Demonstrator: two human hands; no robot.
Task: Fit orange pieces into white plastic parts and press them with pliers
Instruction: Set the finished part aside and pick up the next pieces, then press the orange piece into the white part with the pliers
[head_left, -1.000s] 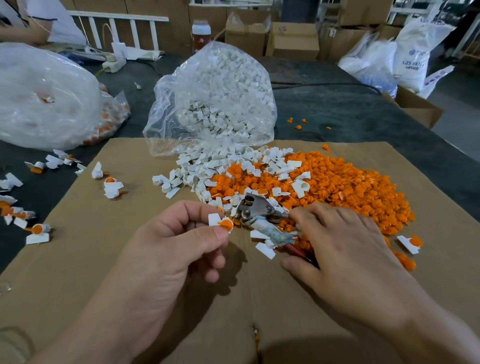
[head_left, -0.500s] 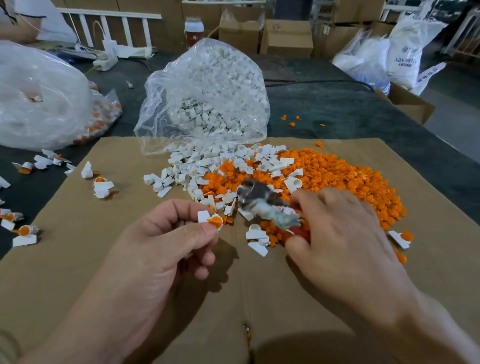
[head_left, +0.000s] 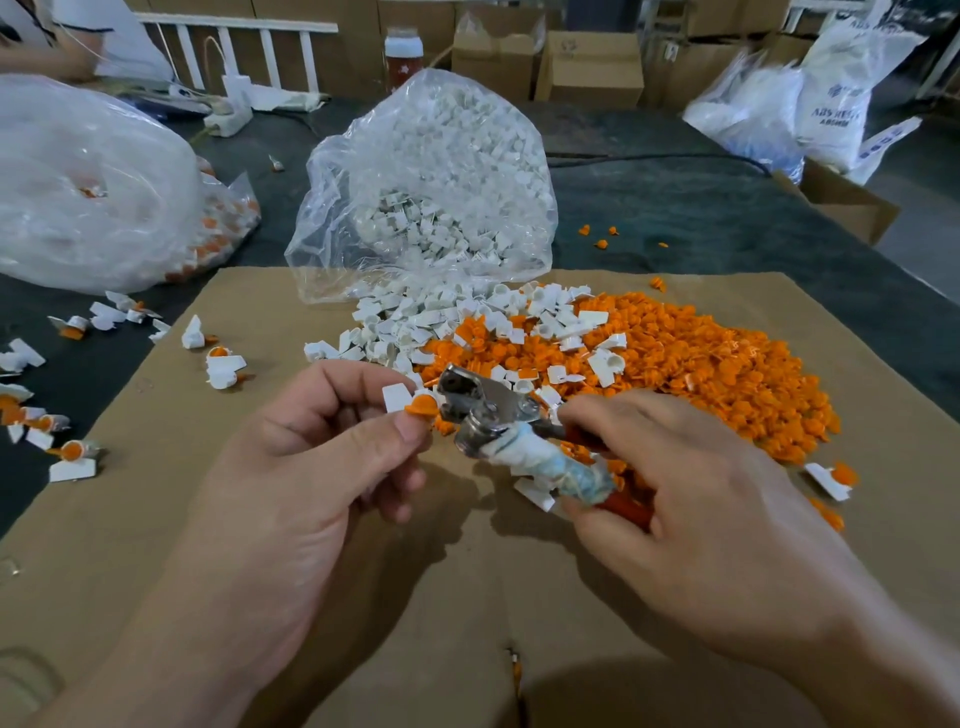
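Fingertips (head_left: 410, 428) of our left hand (head_left: 311, 467) pinch a small white plastic part (head_left: 397, 397) with an orange plastic piece (head_left: 422, 405) seated in it; the thumb lies under the orange cap and the forefinger curls over the white tab, so the assembly sticks out to the right of the grip. At far left we see a bulging clear plastic bag (head_left: 88, 182) on the dark table (head_left: 727, 208), with finished white-and-orange assemblies (head_left: 70, 457) scattered in front of it. Toward the middle, an open clear bag of white parts (head_left: 431, 176) spills onto the brown cardboard sheet (head_left: 156, 493). Just right of the pinched assembly, the steel head of the metal pliers (head_left: 483, 402) nearly touches the orange cap; whether it touches, we cannot tell. One handle is wrapped in pale cloth tape, the other is red. Our right hand (head_left: 701, 499) is closed around those handles, thumb below and fingers above. Behind it lies the wide heap of loose orange pieces (head_left: 701, 364), with white parts mixed along its left edge.
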